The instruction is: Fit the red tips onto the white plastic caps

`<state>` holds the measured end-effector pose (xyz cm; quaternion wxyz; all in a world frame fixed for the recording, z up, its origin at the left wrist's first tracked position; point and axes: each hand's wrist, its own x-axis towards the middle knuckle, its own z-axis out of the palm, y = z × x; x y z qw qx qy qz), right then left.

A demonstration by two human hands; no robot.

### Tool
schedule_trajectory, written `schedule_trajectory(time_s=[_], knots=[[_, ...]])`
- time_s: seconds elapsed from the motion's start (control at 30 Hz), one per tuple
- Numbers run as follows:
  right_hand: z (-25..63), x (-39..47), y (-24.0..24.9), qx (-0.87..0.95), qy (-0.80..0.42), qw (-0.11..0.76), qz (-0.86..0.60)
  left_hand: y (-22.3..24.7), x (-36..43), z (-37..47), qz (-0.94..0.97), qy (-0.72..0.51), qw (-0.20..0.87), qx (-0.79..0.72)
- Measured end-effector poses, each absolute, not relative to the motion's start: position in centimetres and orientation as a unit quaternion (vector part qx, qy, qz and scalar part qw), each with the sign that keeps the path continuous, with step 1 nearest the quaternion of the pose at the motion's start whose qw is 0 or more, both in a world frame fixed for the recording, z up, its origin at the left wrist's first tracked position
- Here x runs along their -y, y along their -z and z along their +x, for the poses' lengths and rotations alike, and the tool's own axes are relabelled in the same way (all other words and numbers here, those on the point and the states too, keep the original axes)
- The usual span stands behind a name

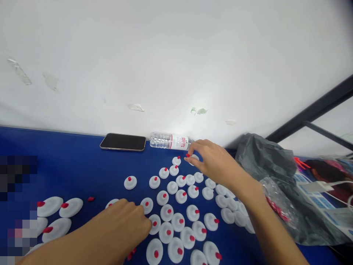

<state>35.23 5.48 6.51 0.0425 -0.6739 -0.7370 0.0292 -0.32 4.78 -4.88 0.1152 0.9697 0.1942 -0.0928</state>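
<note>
White discs (172, 187): more than thirty. Red pegs (156, 254): more than twenty. Phone (122, 142): one. Bottle (165, 141): one. Grey bag (261, 156): one. Clear bag (280, 200): one.

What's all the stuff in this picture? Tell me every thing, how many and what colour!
White discs: dozens, white, across the table
Red pegs: many, red, mostly on discs, some loose
Phone: 1, black screen, by the wall
Bottle: 1, clear, lying beside the phone
Grey bag: 1, dark grey, right
Clear bag: 1, see-through, red bits inside, right
Clutter: several, mixed colours, far right
Bars: 2, black, right
Scraps: several, pale, on the wall
Wall: 1, white, behind
Table: 1, blue, underneath
Hands: 2, bare, left lower middle, right near the bottle
</note>
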Motion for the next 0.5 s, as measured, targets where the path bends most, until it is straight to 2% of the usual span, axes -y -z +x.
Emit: schedule_trajectory(time_s=[0.27, 0.37, 0.5], knots=[[36.9, -7.8, -4.2, 0.711, -0.088, -0.017, -0.698, -0.6, -4.8, 4.2, 0.962, 0.168, 0.103, -0.187], [37.4, -8.0, -4.0, 0.700, -0.105, -0.028, -0.705, 0.5, -4.9, 3.3, 0.961, 0.167, 0.098, -0.196], [38.6, -7.1, -4.7, 0.679, -0.116, -0.050, -0.723, 3.7, -4.9, 0.2, 0.965, 0.076, 0.116, -0.221]])
